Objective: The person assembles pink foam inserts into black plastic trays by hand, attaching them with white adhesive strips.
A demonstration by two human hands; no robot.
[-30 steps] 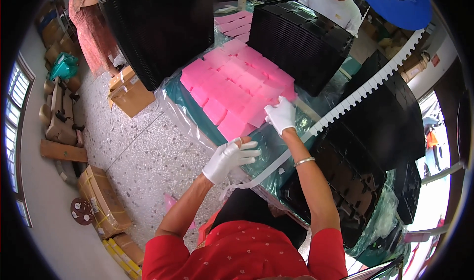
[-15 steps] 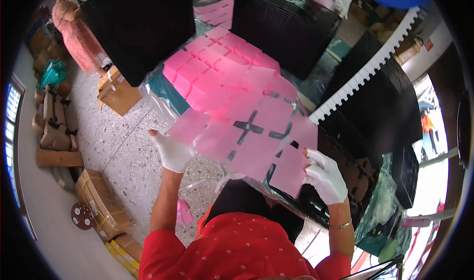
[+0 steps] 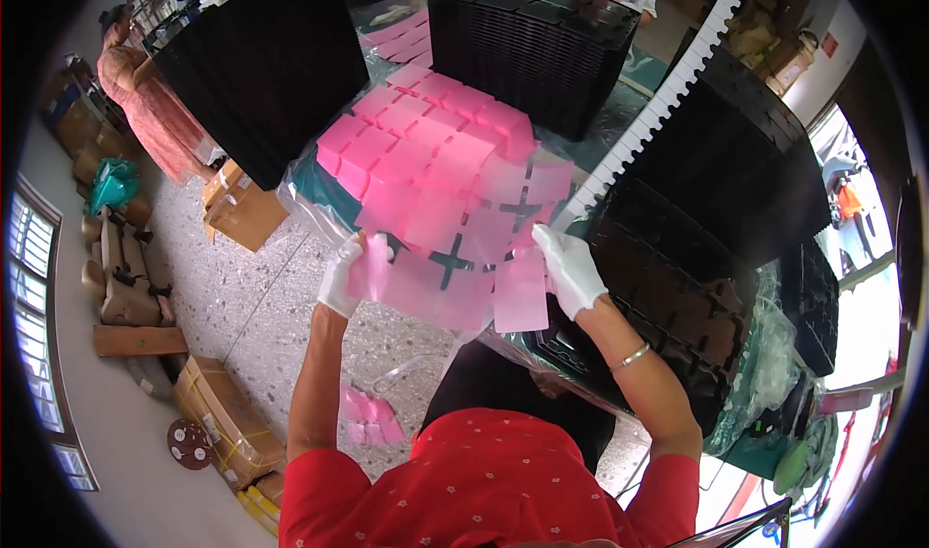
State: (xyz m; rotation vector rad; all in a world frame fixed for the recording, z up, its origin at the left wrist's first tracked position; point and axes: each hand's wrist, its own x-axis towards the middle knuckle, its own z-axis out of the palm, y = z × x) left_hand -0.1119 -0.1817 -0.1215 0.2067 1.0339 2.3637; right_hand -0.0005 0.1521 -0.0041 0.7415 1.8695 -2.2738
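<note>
A thin pink sheet (image 3: 440,301) with cross-shaped cut-outs is lifted in front of me between both hands. My left hand (image 3: 341,282), in a white glove with bare fingertips, is closed on its left edge, where the sheet curls up. My right hand (image 3: 571,272), gloved the same way, pinches it near the right side; a flap hangs down beside that hand. Just beyond lies a thick stack of pink cut sheets (image 3: 373,151) on a table. The held sheet's far part overlaps this stack, so where one ends is hard to make out.
Stacked black trays (image 3: 523,59) stand behind the pink stack, with a tall black stack (image 3: 261,74) at left and black trays (image 3: 668,301) at right. A white notched strip (image 3: 658,113) slants upward. Pink scraps (image 3: 370,417) and a cardboard box (image 3: 242,209) lie on the floor. Another person (image 3: 145,103) stands far left.
My right hand has moved left and away from me, bringing the sheet's right side inward. The left edge has curled up in my left hand. The view has shifted slightly.
</note>
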